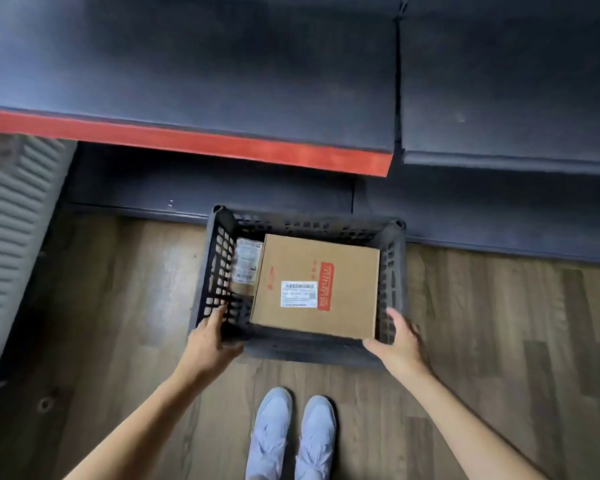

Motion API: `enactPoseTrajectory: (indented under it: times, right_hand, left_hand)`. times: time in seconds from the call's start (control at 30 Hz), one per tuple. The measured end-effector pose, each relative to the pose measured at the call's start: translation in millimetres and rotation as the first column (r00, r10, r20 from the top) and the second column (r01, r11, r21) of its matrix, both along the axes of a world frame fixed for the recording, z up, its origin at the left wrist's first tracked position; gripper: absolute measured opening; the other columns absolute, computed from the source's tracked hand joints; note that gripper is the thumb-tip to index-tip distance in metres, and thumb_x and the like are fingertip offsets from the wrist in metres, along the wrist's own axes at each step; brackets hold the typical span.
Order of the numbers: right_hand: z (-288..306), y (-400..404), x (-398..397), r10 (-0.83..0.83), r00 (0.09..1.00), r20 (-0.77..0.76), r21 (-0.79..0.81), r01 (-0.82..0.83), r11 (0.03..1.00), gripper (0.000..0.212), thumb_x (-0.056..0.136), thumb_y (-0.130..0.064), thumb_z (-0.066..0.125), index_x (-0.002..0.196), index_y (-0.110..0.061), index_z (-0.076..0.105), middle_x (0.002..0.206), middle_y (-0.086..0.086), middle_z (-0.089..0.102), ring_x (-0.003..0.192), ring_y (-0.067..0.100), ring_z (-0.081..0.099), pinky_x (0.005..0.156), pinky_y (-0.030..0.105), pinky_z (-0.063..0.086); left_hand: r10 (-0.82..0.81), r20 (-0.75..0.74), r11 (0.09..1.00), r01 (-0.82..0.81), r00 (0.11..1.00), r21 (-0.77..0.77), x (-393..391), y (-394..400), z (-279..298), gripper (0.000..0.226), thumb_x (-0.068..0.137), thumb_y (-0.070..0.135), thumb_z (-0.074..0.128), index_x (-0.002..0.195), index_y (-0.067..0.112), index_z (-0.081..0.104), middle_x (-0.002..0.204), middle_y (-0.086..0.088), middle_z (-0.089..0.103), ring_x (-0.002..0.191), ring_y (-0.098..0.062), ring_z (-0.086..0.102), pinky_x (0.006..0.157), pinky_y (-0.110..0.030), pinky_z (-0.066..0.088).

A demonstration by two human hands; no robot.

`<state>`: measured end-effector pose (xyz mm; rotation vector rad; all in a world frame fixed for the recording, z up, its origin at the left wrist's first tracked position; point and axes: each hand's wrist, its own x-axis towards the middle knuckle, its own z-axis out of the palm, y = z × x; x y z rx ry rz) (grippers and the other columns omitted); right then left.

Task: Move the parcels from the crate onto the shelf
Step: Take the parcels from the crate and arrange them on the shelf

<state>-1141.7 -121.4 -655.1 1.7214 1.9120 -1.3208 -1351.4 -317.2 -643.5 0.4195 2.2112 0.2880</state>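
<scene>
A dark slatted plastic crate [309,224] stands on the wooden floor in front of the shelf. Inside lies a brown cardboard box [312,265] with a white label and red print. A small parcel in clear wrap [246,260] is wedged between the box and the crate's left wall. My left hand [207,339] grips the near left corner, fingers along the left wall, thumb on the near wall. My right hand [400,341] holds the near right corner, thumb by the box's corner. The dark shelf board [187,74] with a red front edge [187,139] is above.
A second dark shelf board [510,98] adjoins on the right, and a lower board [205,188] runs just behind the crate. A grey ribbed object [11,220] stands at the left. My pale shoes [291,434] are on the floor close to the crate.
</scene>
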Motion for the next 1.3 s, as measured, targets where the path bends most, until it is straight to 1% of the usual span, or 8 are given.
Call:
enactPoseTrajectory:
  times: [0.2,0.33,0.5,0.63,0.9,1.03,1.13,1.3]
  right_hand:
    - [-131.8,14.0,-5.1,0.11,0.984,0.139,-0.026,-0.107,0.994,0.074,0.075,-0.022,0.073,0.138,-0.017,0.035,0.137,0.014,0.043,0.125,0.031,0.042,0.1,0.036,0.037]
    - [-193.0,14.8,-10.9,0.142,0.957,0.253,-0.073,-0.128,0.989,0.076,0.074,-0.029,0.074,0.135,-0.009,0.034,0.135,0.021,0.045,0.124,0.033,0.044,0.098,0.035,0.037]
    - [-237.1,23.5,-11.9,0.076,0.917,0.391,-0.054,-0.059,0.997,0.082,0.073,-0.029,0.076,0.133,0.0,0.027,0.137,0.023,0.042,0.127,0.036,0.04,0.098,0.039,0.037]
    - [-253.6,22.8,-16.2,0.036,0.907,0.42,-0.001,-0.039,0.999,0.085,0.074,-0.025,0.075,0.137,-0.004,0.021,0.137,0.023,0.039,0.127,0.037,0.039,0.097,0.039,0.037]
    - [-263.7,9.2,-21.5,-0.059,0.878,0.475,0.055,0.037,0.998,0.094,0.072,-0.022,0.076,0.141,-0.004,0.015,0.138,0.023,0.025,0.123,0.042,0.035,0.095,0.043,0.039]
    - [-268.7,14.4,-20.5,-0.208,0.892,0.402,0.037,0.212,0.977,0.092,0.068,-0.025,0.08,0.136,-0.001,0.022,0.14,0.02,0.039,0.127,0.035,0.04,0.097,0.037,0.037]
    - [-270.8,19.5,-23.0,-0.353,0.881,0.315,0.028,0.364,0.931,0.09,0.067,-0.024,0.081,0.135,-0.002,0.026,0.142,0.017,0.039,0.128,0.032,0.039,0.1,0.035,0.035]
    - [-258.6,27.3,-28.1,-0.441,0.869,0.226,0.094,0.431,0.898,0.089,0.064,-0.018,0.083,0.131,-0.004,0.027,0.141,0.016,0.039,0.128,0.03,0.04,0.102,0.036,0.035]
  left_hand:
    - [0.066,-0.008,0.997,-0.066,0.998,0.037,-21.7,14.2,-132.5,0.059,0.081,0.015,0.065,0.134,0.006,0.042,0.127,-0.02,0.056,0.117,-0.034,0.052,0.097,-0.036,0.04]
    - [0.136,0.062,0.99,-0.137,0.989,0.017,-25.9,24.7,-210.1,0.062,0.063,0.039,0.064,0.119,0.014,0.05,0.112,-0.013,0.064,0.102,-0.033,0.061,0.091,-0.044,0.049]
    - [0.246,0.1,0.969,-0.244,0.964,-0.034,-18.9,41.5,-262.8,0.06,0.074,0.025,0.073,0.124,0.01,0.044,0.111,-0.009,0.06,0.102,-0.025,0.057,0.092,-0.037,0.047]
    - [0.38,0.248,0.921,-0.391,0.891,-0.007,-22.7,38.2,-296.4,0.087,0.048,0.031,0.082,0.124,0.016,0.044,0.116,-0.007,0.062,0.106,-0.025,0.061,0.095,-0.04,0.05]
    - [0.475,0.351,0.851,-0.523,0.807,0.05,-25.9,40.2,-314.2,0.054,0.073,-0.002,0.073,0.114,0.013,0.04,0.089,0.002,0.055,0.072,-0.01,0.057,0.044,-0.012,0.05]
    - [0.426,0.262,0.878,-0.465,0.866,0.111,-24.4,38.4,-313.7,0.059,0.07,0.0,0.076,0.119,0.008,0.044,0.096,0.001,0.057,0.08,-0.011,0.058,0.047,-0.01,0.049]
    - [0.362,0.191,0.905,-0.393,0.912,0.164,-23.1,37.7,-314.5,0.056,0.07,0.003,0.076,0.115,0.012,0.044,0.108,-0.003,0.056,0.101,-0.021,0.057,0.072,-0.026,0.056]
    - [0.345,0.182,0.905,-0.378,0.921,0.197,-23.9,37.2,-295.9,0.05,0.071,0.006,0.075,0.103,0.015,0.039,0.095,0.0,0.055,0.094,-0.02,0.056,0.081,-0.038,0.054]
